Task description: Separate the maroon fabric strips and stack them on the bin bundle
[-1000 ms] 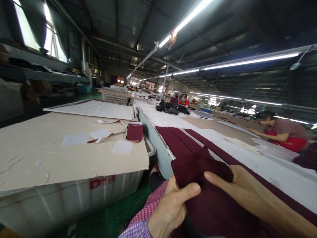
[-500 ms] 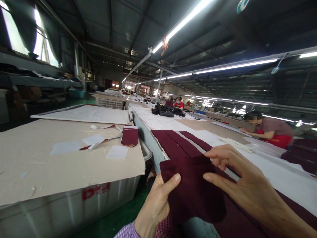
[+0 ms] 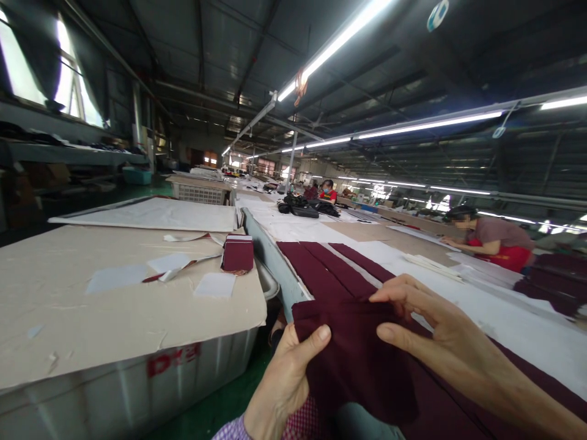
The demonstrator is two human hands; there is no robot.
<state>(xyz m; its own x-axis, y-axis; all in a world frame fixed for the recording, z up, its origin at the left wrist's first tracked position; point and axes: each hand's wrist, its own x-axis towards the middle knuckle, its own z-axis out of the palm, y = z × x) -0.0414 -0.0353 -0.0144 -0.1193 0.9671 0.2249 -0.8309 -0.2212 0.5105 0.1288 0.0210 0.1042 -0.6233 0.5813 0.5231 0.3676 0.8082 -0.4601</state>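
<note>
A dark maroon cloth piece (image 3: 353,354) hangs over the near table edge, its upper edge folded. My left hand (image 3: 287,373) grips its left side, thumb on top and fingers hidden beneath. At the fold on the right, my right hand (image 3: 435,324) touches the cloth with its index fingertip; the thumb is apart from that finger, over the cloth, and nothing is held between them. Long maroon strips (image 3: 316,272) lie side by side on the white-covered table (image 3: 293,226) beyond the hands.
At left, a beige board (image 3: 119,324) tops a large bin (image 3: 192,373); paper scraps and a maroon stack (image 3: 237,253) lie on it. Black items (image 3: 300,206) sit farther along the table. A person (image 3: 499,238) leans over the right side, near more maroon cloth (image 3: 554,278).
The right index finger has shifted slightly left along the folded edge. The view has moved a little, and the left hand keeps its grip.
</note>
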